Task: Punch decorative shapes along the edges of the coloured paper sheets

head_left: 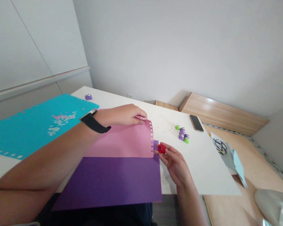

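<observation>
**Q:** What lay nearest the camera?
**A:** A purple sheet (113,180) lay flat, overhanging the near edge of a white table (212,175).

**Q:** How was the right hand posed?
**A:** The right hand (176,164) reached forward from the lower right, palm turned up and inward. Its thumb and fingertips were pinching a red punch (161,148). The punch sat against the lower right corner of a pink sheet (124,141), at that sheet's hole-lined edge.

**Q:** And the left?
**A:** The left forearm crossed in from the lower left, with a black watch (94,121) at the wrist. The left hand (122,114) lay knuckles up, its fingers closed on the pink sheet's far edge and curling that edge upward. The pink sheet rested on top of the purple one.

**Q:** What was farther off?
**A:** A cluster of green and purple punches (183,134) sat to the right, with a phone (196,123) just beyond. A teal sheet (30,128) strewn with paper bits lay to the left. A lone purple punch (88,97) sat at the table's far end.
</observation>
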The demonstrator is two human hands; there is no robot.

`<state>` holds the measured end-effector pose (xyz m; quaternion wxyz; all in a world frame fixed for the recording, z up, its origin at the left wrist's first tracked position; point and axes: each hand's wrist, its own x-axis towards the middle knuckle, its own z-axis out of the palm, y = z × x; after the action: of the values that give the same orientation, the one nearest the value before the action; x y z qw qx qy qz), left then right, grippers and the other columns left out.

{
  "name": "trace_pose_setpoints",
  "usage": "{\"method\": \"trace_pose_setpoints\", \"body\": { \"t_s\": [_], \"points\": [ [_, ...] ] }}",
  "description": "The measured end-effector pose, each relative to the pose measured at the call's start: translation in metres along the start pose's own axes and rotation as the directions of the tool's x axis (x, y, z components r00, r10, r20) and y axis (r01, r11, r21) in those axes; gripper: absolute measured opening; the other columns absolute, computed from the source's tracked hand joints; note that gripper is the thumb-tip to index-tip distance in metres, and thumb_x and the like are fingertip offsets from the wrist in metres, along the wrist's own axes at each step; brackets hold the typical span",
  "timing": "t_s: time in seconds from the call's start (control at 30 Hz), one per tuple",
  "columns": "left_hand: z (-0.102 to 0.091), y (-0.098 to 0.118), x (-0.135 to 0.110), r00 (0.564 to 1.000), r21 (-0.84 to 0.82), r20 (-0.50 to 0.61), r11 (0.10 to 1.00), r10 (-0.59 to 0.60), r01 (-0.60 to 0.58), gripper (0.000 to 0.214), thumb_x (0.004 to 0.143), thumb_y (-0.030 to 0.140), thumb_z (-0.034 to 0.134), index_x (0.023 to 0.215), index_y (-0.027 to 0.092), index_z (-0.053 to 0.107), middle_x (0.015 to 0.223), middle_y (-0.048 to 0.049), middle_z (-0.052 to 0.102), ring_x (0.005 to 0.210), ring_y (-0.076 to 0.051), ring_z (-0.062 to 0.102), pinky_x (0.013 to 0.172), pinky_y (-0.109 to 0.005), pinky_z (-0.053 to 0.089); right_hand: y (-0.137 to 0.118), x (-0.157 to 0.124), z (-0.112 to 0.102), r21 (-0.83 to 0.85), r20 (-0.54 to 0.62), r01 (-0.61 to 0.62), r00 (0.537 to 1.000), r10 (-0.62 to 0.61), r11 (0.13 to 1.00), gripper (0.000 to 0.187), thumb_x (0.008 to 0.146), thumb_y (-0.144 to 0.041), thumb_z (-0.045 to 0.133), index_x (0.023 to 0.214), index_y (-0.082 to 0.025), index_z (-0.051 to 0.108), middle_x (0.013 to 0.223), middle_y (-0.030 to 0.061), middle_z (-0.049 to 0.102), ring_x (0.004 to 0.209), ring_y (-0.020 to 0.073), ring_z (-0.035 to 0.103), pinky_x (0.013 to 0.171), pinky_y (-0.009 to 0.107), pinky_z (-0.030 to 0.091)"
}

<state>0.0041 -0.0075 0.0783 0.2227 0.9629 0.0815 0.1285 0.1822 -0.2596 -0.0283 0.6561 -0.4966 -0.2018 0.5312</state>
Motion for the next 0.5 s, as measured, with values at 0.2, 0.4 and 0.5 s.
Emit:
{"method": "trace_pose_setpoints", "body": {
  "t_s": [0.2, 0.4, 0.5],
  "points": [
    [-0.003, 0.001, 0.000, 0.998, -0.023, 0.059, 1.000, 0.021, -0.020, 0.021, 0.093, 0.034, 0.057, 0.093, 0.021, 0.073, 0.077, 0.0002, 0.070, 0.069, -0.015, 0.060, 0.063, -0.024, 0.035, 0.012, -0.012, -0.006, -0.158, -0.097, 0.038, 0.994, -0.054, 0.987, 0.047, 0.075, -0.037, 0.087, 0.116, -0.021, 0.072, 0.114, 0.0095, 0.074, 0.093, 0.0226, 0.074, 0.069, 0.028, 0.059],
    [-0.004, 0.001, 0.001, 0.998, -0.050, 0.057, 0.999, 0.014, -0.012, 0.021, 0.092, 0.034, 0.058, 0.092, 0.021, 0.074, 0.075, 0.0002, 0.068, 0.067, -0.015, 0.058, 0.062, -0.025, 0.034, 0.020, -0.014, -0.001, -0.309, -0.038, 0.159, 0.983, -0.179, 0.938, 0.045, 0.072, -0.030, 0.089, 0.109, -0.025, 0.064, 0.098, 0.0027, 0.070, 0.078, 0.0176, 0.065, 0.049, 0.021, 0.053],
    [-0.004, 0.002, 0.001, 0.998, -0.066, 0.053, 0.998, 0.017, -0.013, 0.021, 0.091, 0.034, 0.058, 0.092, 0.021, 0.074, 0.075, 0.0003, 0.068, 0.067, -0.015, 0.058, 0.063, -0.025, 0.034, 0.024, -0.014, 0.004, -0.404, -0.034, 0.200, 0.972, -0.233, 0.893, 0.046, 0.074, -0.031, 0.086, 0.112, -0.026, 0.061, 0.098, 0.0027, 0.069, 0.075, 0.0173, 0.064, 0.042, 0.020, 0.048]
  ]
}}
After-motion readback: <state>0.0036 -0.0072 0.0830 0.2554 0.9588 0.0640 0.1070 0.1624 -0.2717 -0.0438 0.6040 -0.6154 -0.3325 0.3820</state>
